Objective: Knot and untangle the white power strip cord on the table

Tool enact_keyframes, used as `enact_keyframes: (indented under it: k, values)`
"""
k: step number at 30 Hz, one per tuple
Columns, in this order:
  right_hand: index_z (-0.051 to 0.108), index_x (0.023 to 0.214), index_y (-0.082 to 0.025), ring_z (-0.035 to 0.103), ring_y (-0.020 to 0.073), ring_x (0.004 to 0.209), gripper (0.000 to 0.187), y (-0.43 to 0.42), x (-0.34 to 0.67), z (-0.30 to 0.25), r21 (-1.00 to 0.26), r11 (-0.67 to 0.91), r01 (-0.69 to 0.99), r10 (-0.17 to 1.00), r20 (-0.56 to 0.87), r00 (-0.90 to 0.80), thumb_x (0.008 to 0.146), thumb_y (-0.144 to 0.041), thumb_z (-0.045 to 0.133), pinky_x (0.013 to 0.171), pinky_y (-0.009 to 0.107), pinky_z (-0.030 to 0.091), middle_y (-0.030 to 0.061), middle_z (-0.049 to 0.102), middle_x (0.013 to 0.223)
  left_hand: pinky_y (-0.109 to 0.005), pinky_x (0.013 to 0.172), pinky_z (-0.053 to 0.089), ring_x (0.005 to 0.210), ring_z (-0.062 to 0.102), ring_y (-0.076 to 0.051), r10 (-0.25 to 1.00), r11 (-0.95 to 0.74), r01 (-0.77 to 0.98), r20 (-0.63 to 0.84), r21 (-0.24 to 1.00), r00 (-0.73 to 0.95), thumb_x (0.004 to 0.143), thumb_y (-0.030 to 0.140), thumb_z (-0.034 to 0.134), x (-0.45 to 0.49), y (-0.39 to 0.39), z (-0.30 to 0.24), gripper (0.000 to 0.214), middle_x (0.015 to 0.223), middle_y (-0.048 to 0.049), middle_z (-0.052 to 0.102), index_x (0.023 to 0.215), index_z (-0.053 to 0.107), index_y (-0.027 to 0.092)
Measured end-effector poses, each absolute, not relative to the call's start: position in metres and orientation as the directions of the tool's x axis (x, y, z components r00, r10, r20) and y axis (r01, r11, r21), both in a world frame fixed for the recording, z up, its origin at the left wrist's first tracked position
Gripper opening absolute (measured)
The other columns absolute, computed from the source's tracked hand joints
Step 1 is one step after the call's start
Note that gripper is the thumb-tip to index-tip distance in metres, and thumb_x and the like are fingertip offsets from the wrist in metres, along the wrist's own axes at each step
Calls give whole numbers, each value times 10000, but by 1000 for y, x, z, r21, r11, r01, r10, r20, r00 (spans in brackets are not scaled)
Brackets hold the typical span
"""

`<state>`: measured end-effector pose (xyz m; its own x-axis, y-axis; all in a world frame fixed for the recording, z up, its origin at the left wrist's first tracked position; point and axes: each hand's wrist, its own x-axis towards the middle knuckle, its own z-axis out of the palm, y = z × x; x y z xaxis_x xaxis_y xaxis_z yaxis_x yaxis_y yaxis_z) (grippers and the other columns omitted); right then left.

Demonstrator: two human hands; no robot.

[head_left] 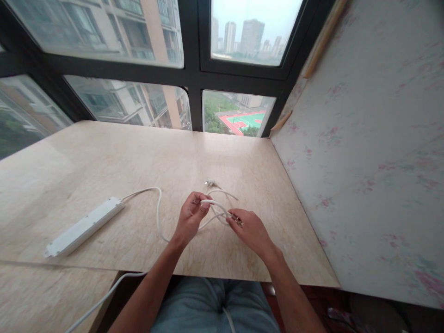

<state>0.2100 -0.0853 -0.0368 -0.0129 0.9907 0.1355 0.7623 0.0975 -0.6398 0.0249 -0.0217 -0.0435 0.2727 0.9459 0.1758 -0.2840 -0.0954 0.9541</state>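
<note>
At far left, a long white rectangular power strip [85, 226] slants up rightward on the beige marbled surface [138, 152]. Your left hand [190, 215] pinches a round white cord [215, 203], which arches rightward and down into your right hand [251, 229], its lower strands partly hidden. That hand grips cord and something metallic, too small to identify.
</note>
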Motion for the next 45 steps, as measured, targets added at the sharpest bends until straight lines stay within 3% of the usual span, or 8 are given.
enact_keyframes:
  k: [7,12,17,23,28,35,41,45]
  values:
    - [729,1032,-196,519,113,558,252,-69,219,-36,-763,15,647,993,-62,-97,852,-324,608,554,231,352,-19,613,608,-438,1061,334,1101,580,-232,927,-85,-477,245,875,285,856,278,641,11,-26,-51,117,957,-72,680,866,569,187]
    - [689,1174,-231,518,109,606,467,-70,214,-43,-818,39,574,961,-127,-247,734,-376,751,564,224,344,-15,654,719,-447,1075,305,1085,571,-223,939,-46,-481,201,876,278,875,289,599,10,-35,-60,108,925,-61,668,864,555,191]
    - [754,1037,-226,552,117,612,347,-68,209,-47,-833,68,549,961,-93,-259,776,-449,704,570,226,358,0,700,749,-460,1079,301,1103,562,-225,938,-62,-492,219,868,268,876,283,569,17,-35,-62,97,956,-64,658,879,531,195]
    - [754,1033,-212,568,115,581,244,-69,206,-60,-729,221,648,973,124,-192,869,-306,599,615,240,360,13,697,676,-450,994,391,1165,526,-264,863,-264,-22,246,964,441,928,356,464,3,-34,-36,236,1070,-99,632,767,517,192]
    - [752,975,-233,566,133,576,194,-68,199,-70,-558,273,784,957,241,-162,860,-304,612,639,255,357,5,669,609,-465,994,401,1176,511,-282,749,-657,542,377,524,545,867,303,600,15,-43,0,120,1173,-114,605,910,619,193]
    - [674,653,-172,615,153,633,143,-70,195,-72,-530,231,816,958,269,-98,742,-78,613,642,252,364,30,694,644,-384,776,498,882,611,-242,682,-712,662,8,234,731,897,102,487,52,-53,1,148,939,-91,652,984,593,158]
    - [755,925,-228,681,177,743,155,-69,200,-68,-653,200,730,970,238,-53,833,-205,631,731,277,435,37,768,849,-346,746,483,885,647,-248,733,-617,725,-111,306,671,921,216,529,41,-48,-11,183,935,-99,689,1081,596,158]
    - [739,1051,-218,699,227,901,243,-66,203,-68,-671,183,719,979,192,-71,845,-302,644,833,331,476,71,758,1021,-327,696,446,792,642,-224,728,-617,655,0,437,686,960,239,433,28,-49,-10,225,844,-90,700,951,648,174]
